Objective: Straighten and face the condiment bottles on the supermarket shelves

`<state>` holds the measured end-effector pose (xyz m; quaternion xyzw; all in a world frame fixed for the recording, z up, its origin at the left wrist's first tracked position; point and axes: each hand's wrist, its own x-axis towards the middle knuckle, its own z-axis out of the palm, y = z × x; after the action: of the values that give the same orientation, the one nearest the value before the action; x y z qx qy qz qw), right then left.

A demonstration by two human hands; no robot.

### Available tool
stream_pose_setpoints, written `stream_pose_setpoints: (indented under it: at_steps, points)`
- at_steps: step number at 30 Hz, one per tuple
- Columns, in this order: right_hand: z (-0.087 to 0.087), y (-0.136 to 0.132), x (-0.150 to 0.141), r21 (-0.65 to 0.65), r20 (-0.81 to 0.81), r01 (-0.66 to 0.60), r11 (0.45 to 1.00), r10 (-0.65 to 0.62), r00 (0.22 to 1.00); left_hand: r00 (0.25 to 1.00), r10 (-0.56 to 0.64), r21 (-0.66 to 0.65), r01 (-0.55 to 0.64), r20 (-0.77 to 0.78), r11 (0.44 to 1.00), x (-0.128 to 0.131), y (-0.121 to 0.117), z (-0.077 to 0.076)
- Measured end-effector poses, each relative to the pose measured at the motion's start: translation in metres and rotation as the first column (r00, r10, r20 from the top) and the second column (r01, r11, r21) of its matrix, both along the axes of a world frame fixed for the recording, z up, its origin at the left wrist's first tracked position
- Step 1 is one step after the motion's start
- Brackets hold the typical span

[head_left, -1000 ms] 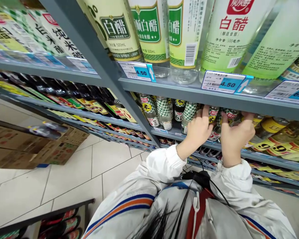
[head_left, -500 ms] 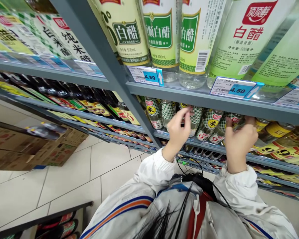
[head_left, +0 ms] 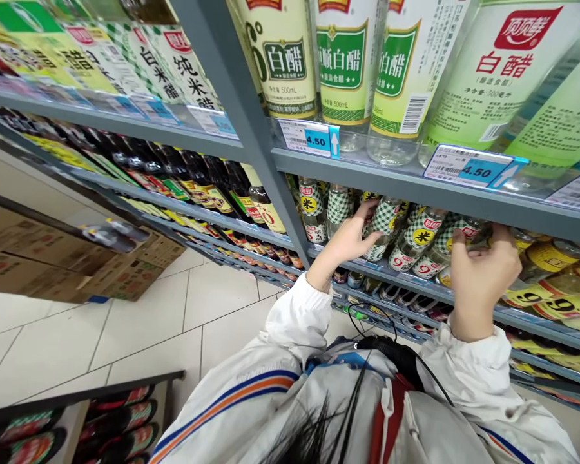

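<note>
On the shelf below the large bottles, my left hand wraps a small glass vinegar bottle with a green-checked label. The thumb lies across its front, and the fingertips go behind its left side. The bottle leans slightly. Farther right, my right hand is closed around another checked-label vinegar bottle, thumb on its left and fingers at its right; the fingertips are partly hidden. Between my hands stands a checked bottle with a yellow round mark. More such bottles stand left of my left hand.
Large white vinegar bottles fill the upper shelf, above price tags. A grey upright post divides the bays. Dark bottles line the left bay. Cartons sit on the tiled floor, and a low rack is at lower left.
My left hand has gone from bunched fingers to reaching round the bottle, thumb spread. That bottle has turned, showing its yellow mark. My right hand stays at its bottle; the view has shifted left.
</note>
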<state>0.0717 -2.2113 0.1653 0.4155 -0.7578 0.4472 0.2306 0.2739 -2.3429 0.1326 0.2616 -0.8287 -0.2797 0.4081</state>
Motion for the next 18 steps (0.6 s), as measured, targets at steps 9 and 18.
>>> stream_pose_setpoints:
  at_steps: [9, 18]
  points:
    - [0.003, 0.038, 0.006, -0.328, -0.039, -0.228, 0.917, 0.228, 0.973, 0.868, 0.415, -0.086, -0.407, 0.272, 0.909, -0.027, 0.015, 0.000]
    - [-0.016, 0.056, -0.006, -0.327, -0.003, -0.219, 0.919, 0.231, 0.973, 0.987, -0.138, 0.107, 0.129, 0.082, 0.986, -0.002, -0.005, -0.013]
